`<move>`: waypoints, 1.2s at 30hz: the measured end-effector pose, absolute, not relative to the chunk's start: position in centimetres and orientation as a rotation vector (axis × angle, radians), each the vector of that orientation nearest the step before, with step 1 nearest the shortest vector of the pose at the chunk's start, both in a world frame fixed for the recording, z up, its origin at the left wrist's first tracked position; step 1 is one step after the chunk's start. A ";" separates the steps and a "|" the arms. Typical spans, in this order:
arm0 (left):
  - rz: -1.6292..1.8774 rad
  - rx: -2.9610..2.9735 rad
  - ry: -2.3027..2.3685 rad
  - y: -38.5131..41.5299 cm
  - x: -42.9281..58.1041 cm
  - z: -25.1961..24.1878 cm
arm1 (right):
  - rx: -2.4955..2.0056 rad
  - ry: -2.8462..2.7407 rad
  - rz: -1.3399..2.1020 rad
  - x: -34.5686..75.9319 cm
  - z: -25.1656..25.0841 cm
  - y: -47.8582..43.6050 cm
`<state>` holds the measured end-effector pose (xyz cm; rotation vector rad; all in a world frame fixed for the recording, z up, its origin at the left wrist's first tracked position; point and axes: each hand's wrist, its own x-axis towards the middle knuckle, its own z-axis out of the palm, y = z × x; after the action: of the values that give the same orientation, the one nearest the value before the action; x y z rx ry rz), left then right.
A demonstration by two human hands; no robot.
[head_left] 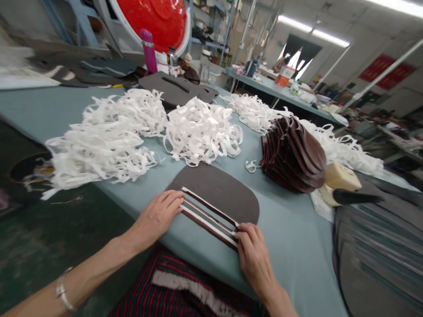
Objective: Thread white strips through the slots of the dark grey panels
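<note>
A dark grey rounded panel [218, 185] with a long slot lies at the table's near edge. White tape strips [208, 220] run along its slotted brown-edged border. My left hand [161, 212] is closed on the left end of this border, fingers together and thumb low. At the right end, my right hand [254, 248] pinches the border between bent fingers and thumb. Beyond the panel sit a loose heap of white tape loops [203, 132] and a larger white tape heap [105, 141]. A stack of dark brown leather pieces [294, 154] stands to the right.
The blue-green table [291, 237] holds a cream tape roll with a black handle [343, 176] and stacked dark panels [380, 255] on the right. Another slotted grey panel [172, 88], a purple flask [148, 50] and a clear bottle [204, 66] stand farther back.
</note>
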<state>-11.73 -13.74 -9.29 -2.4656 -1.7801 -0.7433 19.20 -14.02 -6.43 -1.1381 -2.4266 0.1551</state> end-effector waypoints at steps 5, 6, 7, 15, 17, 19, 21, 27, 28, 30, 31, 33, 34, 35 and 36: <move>-0.794 -2.475 -1.722 -13.3 -12.1 -10.2 | -1.080 -2.326 0.266 19.2 -6.8 -14.0; -0.797 -2.472 -1.721 -13.2 -12.1 -10.3 | -1.093 -2.317 0.267 19.1 -6.8 -13.9; -0.798 -2.469 -1.725 -13.2 -12.1 -10.3 | -1.109 -2.315 0.257 18.8 -6.9 -13.8; -0.795 -2.473 -1.781 -13.4 -11.7 -9.5 | -1.122 -2.569 -0.020 10.8 -6.8 -12.3; -0.807 -2.465 -1.785 -13.5 -11.7 -9.4 | -1.106 -2.609 -0.128 9.7 -6.9 -12.3; -0.807 -2.466 -1.790 -13.5 -11.7 -9.4 | -1.077 -2.631 -0.202 9.8 -7.0 -12.5; -0.809 -2.463 -1.798 -13.5 -11.7 -9.2 | -1.042 -2.651 -0.232 10.8 -7.0 -12.8; -0.777 -2.475 -1.829 -13.7 -11.5 -8.9 | -1.093 -2.670 -0.261 14.9 -6.7 -14.0; -0.775 -2.474 -1.828 -13.7 -11.5 -9.0 | -1.100 -2.665 -0.262 15.6 -6.7 -14.2; -0.764 -2.476 -1.818 -13.7 -11.7 -9.2 | -1.085 -2.644 -0.257 16.8 -7.0 -14.9; -0.758 -2.483 -1.807 -13.7 -11.7 -9.4 | -1.076 -2.626 -0.252 17.2 -7.1 -15.2; -0.753 -2.503 -1.767 -13.8 -11.8 -9.4 | -1.100 -2.590 -0.235 17.8 -7.4 -15.8; -0.754 -2.508 -1.751 -13.9 -11.7 -9.3 | -1.128 -2.577 -0.220 17.9 -7.4 -16.0; -0.753 -2.508 -1.746 -14.1 -11.4 -9.1 | -1.162 -2.565 -0.200 17.8 -7.4 -16.1; -0.753 -2.503 -1.750 -14.3 -11.0 -8.8 | -1.200 -2.555 -0.173 17.7 -7.3 -16.2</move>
<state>-10.97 -14.28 -8.82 -2.5027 -1.7499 -0.7529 17.67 -16.21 -7.27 -1.1997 -2.5552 -0.1730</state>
